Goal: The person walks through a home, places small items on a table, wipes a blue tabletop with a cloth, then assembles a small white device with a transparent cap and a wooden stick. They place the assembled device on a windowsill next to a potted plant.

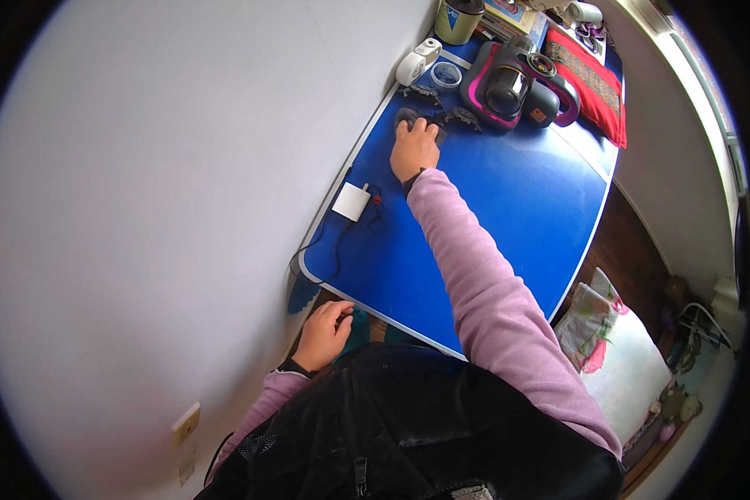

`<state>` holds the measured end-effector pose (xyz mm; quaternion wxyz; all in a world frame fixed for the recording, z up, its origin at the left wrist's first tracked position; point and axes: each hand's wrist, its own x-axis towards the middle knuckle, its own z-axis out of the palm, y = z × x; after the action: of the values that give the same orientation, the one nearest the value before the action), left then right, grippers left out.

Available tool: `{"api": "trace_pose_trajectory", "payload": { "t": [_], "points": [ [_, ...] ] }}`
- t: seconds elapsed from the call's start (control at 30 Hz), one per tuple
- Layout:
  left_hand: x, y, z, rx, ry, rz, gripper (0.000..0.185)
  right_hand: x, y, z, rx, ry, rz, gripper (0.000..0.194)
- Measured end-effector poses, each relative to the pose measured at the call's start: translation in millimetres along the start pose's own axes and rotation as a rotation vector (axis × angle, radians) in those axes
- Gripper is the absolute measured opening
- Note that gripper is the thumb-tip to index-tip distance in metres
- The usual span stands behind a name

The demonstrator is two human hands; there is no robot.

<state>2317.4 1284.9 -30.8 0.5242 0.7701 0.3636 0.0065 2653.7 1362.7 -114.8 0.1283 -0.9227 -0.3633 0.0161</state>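
My right hand (416,149) reaches far across the blue tabletop (506,206), its fingers bent over a dark grey cloth (406,115). The hand covers part of the cloth. Just beyond it lie dark pieces with a lacy trim (461,117), bunched on the table. By the table's near left corner, my left hand (325,334) hangs low with nothing in it, its thumb and fingers apart. Its fingertips come close to the table's pale edge.
A white power adapter (352,202) with a black cable lies along the wall side. At the far end stand a handheld vacuum cleaner (506,87), a small clear round container (445,75), a white device (419,61), a canister (458,22) and a red cloth (584,81). Floral fabric (625,356) sits at right.
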Motion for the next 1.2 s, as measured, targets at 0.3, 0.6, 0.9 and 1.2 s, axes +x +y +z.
{"api": "trace_pose_trajectory", "payload": {
  "t": [0.3, 0.6, 0.9, 1.2],
  "points": [
    [-2.7, -1.9, 8.5, -0.009, -0.004, 0.018, 0.022, -32.1, -1.7, -11.3, 0.054, -0.158, -0.417, 0.036],
    [39.1, -14.8, 2.0, 0.372, 0.313, 0.181, 0.045, -50.2, 28.2, -25.4, 0.023, -0.231, -0.713, 0.039],
    [110.2, -4.2, 6.7, 0.632, 0.348, 0.192, 0.054, -96.1, 33.7, -25.7, 0.027, -0.041, -0.502, 0.044],
    [109.3, -18.7, 14.2, 0.643, 0.359, 0.181, 0.051, -182.5, 34.5, -42.6, -0.020, -0.130, -0.456, 0.046]
  ]
}}
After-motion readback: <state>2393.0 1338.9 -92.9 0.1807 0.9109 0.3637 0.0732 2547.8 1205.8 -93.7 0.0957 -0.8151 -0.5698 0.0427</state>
